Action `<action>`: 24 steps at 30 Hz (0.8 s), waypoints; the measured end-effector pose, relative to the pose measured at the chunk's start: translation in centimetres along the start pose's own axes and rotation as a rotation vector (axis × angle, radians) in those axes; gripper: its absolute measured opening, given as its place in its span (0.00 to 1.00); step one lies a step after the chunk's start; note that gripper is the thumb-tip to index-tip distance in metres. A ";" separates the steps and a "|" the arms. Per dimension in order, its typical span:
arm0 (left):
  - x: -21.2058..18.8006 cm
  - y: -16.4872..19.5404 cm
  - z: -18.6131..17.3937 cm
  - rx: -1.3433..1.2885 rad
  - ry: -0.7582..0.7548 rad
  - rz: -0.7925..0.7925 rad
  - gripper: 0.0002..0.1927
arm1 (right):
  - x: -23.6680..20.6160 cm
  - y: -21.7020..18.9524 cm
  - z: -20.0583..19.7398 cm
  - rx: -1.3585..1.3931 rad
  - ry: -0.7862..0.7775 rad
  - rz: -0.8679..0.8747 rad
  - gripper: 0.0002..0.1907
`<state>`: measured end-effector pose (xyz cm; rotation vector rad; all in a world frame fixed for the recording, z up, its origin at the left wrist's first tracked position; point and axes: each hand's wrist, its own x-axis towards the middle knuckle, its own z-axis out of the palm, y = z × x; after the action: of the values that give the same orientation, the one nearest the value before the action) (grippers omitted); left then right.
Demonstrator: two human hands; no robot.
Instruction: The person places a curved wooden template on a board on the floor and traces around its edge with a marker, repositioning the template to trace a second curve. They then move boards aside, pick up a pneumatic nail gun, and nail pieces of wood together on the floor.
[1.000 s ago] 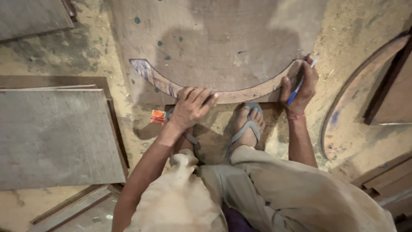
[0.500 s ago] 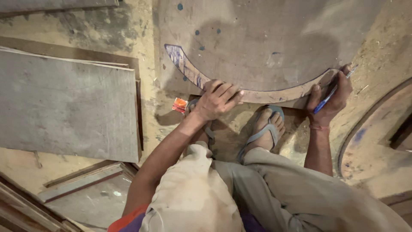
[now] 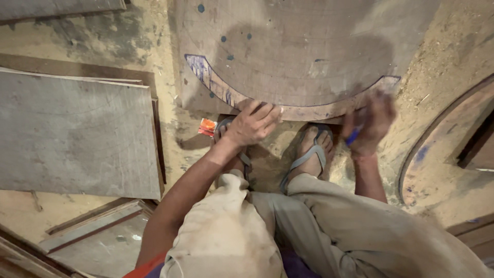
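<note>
A curved wooden template (image 3: 309,110) lies on a large plywood sheet (image 3: 303,46) on the floor in front of me. My left hand (image 3: 253,123) presses flat on the template's lower edge, fingers spread. My right hand (image 3: 369,122) is blurred and holds a blue pen (image 3: 353,136) just below the template's right end. My two feet in grey sandals (image 3: 309,154) rest on the floor right under the sheet's near edge. A blue traced outline shows along the template's left tip (image 3: 198,69).
A grey board (image 3: 77,136) lies at the left, with more boards and strips (image 3: 98,234) stacked below it. A small orange scrap (image 3: 207,126) sits by my left foot. A curved wooden piece (image 3: 437,154) lies at the right on the sawdust-covered floor.
The view has shifted, so the sheet and template sit further right. My right hand with the pen has come off the template's right end and moved down and inward. My left hand stays pressed on it.
</note>
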<state>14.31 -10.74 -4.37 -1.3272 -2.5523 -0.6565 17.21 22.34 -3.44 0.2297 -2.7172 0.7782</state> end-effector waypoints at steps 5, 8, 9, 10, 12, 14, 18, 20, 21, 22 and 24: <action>-0.2 1.2 0.3 0.097 -0.026 -0.031 0.14 | -0.4 -6.1 0.5 0.005 -0.239 -0.145 0.14; -0.2 2.2 0.2 0.176 -0.052 -0.058 0.19 | 0.5 -8.0 0.2 -0.018 -0.266 -0.163 0.14; -0.2 2.5 0.1 0.204 -0.057 -0.066 0.21 | 0.9 -8.4 0.2 -0.019 -0.255 -0.167 0.14; -0.1 2.9 -0.1 0.218 -0.066 -0.085 0.22 | 1.3 -8.6 0.1 -0.016 -0.262 -0.168 0.14; -0.2 3.6 -0.7 0.252 -0.090 -0.137 0.24 | 2.1 -8.8 -0.1 0.002 -0.282 -0.179 0.14; -0.2 4.1 -1.4 0.243 -0.144 -0.179 0.25 | 2.8 -9.0 -0.1 -0.007 -0.312 -0.173 0.15; 0.0 4.1 -2.9 0.204 -0.259 -0.221 0.28 | 5.1 -10.2 0.9 0.257 -0.401 0.106 0.16; 0.1 3.8 -3.5 0.139 -0.294 -0.249 0.29 | 7.1 -11.2 2.4 0.598 -0.443 0.225 0.16; 0.1 3.6 -3.8 0.099 -0.312 -0.261 0.29 | 8.3 -11.9 3.2 0.765 -0.466 0.294 0.17; 0.2 3.6 -4.0 0.077 -0.370 -0.269 0.32 | 9.7 -12.4 4.1 0.723 -0.538 0.237 0.15; 0.2 3.3 -4.4 0.034 -0.484 -0.265 0.37 | 13.2 -13.3 6.9 0.633 -0.660 0.124 0.12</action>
<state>16.74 -10.98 0.58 -1.2728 -3.1462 -0.3583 6.18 6.52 1.90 0.5369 -2.9738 1.8746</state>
